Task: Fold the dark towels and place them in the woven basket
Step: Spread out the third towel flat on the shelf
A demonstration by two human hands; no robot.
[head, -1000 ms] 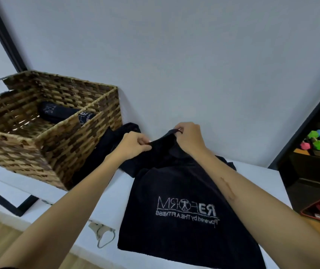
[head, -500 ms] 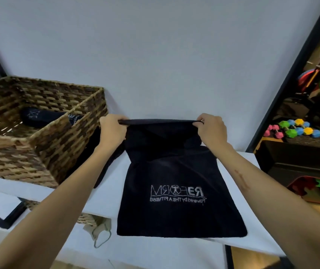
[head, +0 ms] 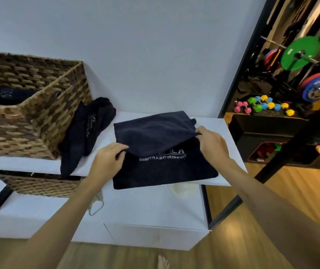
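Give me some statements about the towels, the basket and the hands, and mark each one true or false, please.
1. Both hands grip the towel on the table. True: left hand, right hand.
2. The basket is empty. False: a dark towel lies inside.
3. A crumpled towel lies beside the basket. True.
4. The gripped towel hangs in the air. False: it lies on the table, its top half folding over.

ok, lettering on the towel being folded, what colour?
White lettering on the dark navy towel, partly covered by the folded-over flap; head view shows it.
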